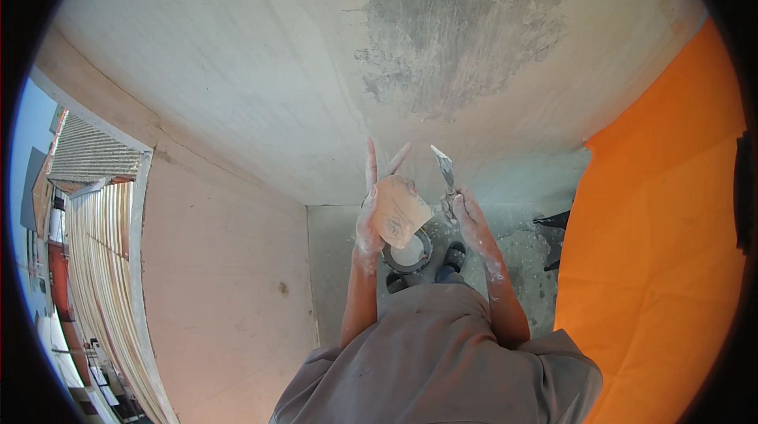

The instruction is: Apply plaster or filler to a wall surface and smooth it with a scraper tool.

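In my left hand (pixel 368 223) is a flat, peach-coloured plastic spreader (pixel 403 204) with some dark markings on its face. Two fingers of that hand stretch out past it toward the wall. My right hand (pixel 467 215) grips a putty knife (pixel 445 167) by its handle, its blade pointing up and smeared with pale paste. White residue coats both hands and forearms. Below the spreader, partly hidden by it, a round bucket (pixel 409 256) of whitish paste stands on the floor by my feet. Both tools are apart from each other and from the wall.
Ahead rises a pale plastered wall (pixel 260 69) with a large rough grey patch (pixel 466 21). A plain side wall (pixel 229 258) with a window opening is at left. An orange sheet (pixel 655 242) hangs at right, beside a dark object (pixel 555 221) low down. The grey floor (pixel 521 246) is spattered.
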The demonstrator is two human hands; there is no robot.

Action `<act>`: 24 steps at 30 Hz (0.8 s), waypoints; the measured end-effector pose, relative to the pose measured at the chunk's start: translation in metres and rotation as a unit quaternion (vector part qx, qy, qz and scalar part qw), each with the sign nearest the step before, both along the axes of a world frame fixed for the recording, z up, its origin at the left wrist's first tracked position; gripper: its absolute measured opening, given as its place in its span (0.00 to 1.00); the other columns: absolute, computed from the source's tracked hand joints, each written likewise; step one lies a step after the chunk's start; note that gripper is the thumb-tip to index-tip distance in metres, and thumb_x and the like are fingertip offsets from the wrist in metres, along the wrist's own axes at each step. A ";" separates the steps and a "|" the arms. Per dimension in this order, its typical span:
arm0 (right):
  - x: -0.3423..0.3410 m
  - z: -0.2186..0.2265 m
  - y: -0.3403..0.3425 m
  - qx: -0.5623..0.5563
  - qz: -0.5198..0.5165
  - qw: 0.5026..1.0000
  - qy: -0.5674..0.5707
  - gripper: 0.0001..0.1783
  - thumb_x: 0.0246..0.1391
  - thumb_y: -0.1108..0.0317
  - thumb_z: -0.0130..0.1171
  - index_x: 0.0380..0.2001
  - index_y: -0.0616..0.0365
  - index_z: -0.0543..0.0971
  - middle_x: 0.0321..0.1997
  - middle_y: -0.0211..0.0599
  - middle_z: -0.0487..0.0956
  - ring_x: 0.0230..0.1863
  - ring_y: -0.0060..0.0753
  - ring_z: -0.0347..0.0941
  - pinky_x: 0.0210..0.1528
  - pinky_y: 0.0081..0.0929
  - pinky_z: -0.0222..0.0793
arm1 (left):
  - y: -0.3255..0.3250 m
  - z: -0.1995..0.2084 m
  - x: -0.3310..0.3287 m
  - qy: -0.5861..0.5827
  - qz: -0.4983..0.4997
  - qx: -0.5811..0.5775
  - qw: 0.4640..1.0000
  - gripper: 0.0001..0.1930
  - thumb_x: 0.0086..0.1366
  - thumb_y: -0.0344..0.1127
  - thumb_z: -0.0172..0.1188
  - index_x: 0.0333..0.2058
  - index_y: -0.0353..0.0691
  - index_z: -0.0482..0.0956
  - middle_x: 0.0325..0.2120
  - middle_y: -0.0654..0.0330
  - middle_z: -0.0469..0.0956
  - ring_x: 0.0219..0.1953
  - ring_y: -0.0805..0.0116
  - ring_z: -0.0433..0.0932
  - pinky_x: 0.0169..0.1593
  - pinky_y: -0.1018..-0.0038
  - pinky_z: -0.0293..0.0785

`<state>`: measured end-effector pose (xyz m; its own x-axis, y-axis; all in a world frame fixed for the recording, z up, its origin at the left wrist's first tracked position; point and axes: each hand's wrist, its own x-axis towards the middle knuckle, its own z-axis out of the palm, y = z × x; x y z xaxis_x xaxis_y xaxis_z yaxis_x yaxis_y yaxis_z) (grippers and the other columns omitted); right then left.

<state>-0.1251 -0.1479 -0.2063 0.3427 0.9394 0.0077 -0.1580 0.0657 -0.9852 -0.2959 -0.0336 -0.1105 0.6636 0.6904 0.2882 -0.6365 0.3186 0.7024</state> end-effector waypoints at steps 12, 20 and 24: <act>0.003 -0.006 0.011 -0.029 -0.025 0.987 -0.157 0.15 0.78 0.57 0.41 0.48 0.56 0.71 0.33 0.21 0.63 0.33 0.16 0.57 0.36 0.19 0.59 | -0.001 -0.002 0.005 0.022 -0.017 0.007 1.000 0.55 0.68 0.59 0.57 0.76 0.57 0.23 0.76 0.38 0.40 0.46 0.65 0.75 0.50 0.68 0.77; -0.003 0.014 0.016 -0.039 -0.020 0.966 -0.254 0.16 0.76 0.60 0.42 0.50 0.63 0.70 0.39 0.48 0.75 0.40 0.42 0.72 0.48 0.36 0.69 | -0.002 -0.001 -0.001 0.046 0.003 -0.001 0.999 0.55 0.67 0.60 0.56 0.77 0.53 0.25 0.76 0.38 0.43 0.46 0.64 0.75 0.50 0.68 0.77; -0.004 0.009 0.019 -0.034 -0.042 0.957 -0.287 0.15 0.75 0.61 0.44 0.49 0.63 0.70 0.41 0.51 0.77 0.43 0.49 0.75 0.49 0.39 0.70 | 0.000 -0.004 -0.002 0.050 0.015 0.011 0.999 0.54 0.68 0.59 0.55 0.77 0.53 0.25 0.75 0.38 0.46 0.47 0.63 0.76 0.50 0.67 0.78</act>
<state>-0.1288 -0.1288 -0.1973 0.3753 0.9134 0.1574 0.4124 -0.0125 -0.9109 -0.2974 -0.0337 -0.1147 0.6685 0.7051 0.2365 -0.5717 0.2838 0.7698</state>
